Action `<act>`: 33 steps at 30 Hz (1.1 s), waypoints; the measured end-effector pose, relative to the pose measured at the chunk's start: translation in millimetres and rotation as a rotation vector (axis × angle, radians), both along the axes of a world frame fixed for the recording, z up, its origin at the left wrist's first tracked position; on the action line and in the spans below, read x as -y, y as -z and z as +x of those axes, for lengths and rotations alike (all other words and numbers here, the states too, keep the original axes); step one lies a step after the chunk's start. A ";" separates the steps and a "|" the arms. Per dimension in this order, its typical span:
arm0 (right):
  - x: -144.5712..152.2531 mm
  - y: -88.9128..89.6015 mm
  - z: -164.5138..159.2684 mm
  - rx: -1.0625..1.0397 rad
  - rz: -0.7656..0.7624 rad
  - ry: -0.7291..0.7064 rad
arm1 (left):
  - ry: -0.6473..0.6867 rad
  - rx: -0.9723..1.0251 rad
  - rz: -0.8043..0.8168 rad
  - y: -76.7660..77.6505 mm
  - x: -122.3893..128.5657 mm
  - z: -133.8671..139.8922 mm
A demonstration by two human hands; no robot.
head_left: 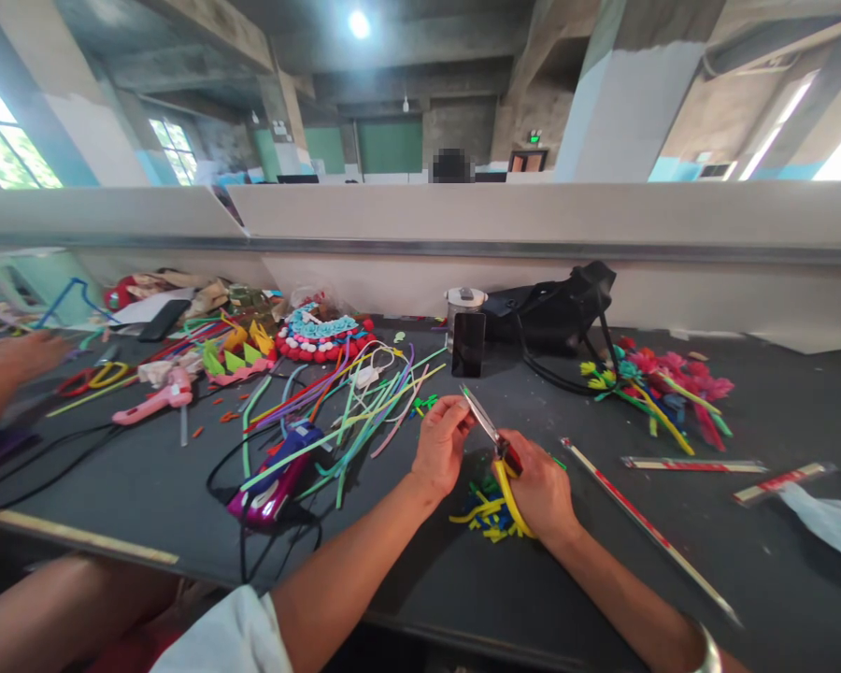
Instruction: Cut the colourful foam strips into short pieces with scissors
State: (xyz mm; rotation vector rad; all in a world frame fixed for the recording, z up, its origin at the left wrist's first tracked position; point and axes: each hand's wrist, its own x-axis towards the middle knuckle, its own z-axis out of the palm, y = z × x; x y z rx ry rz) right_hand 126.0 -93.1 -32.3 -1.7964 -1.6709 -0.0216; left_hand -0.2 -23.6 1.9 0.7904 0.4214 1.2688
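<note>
Here, your scissors [486, 421] angle over the black table [463, 584], blades pointing away from you.
Your right hand [539, 481] grasps their handles; your left hand [443, 441] pinches its fingertips together beside the blades, on what I cannot tell. Yellow-blue-green clippings [489, 517] lie beneath, a smartphone [468, 346] beyond.

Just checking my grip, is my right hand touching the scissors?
Touching. The head view shows the right hand closed around the handle end of the scissors.
</note>
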 end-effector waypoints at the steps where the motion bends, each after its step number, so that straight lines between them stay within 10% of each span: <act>1: 0.0 0.2 0.0 -0.007 0.002 -0.008 | 0.003 0.003 0.000 0.1 0.2 0.1; 33: 0.3 3.2 0.0 -0.023 0.007 -0.060 | 0.009 0.049 -0.008 -0.1 0.4 0.5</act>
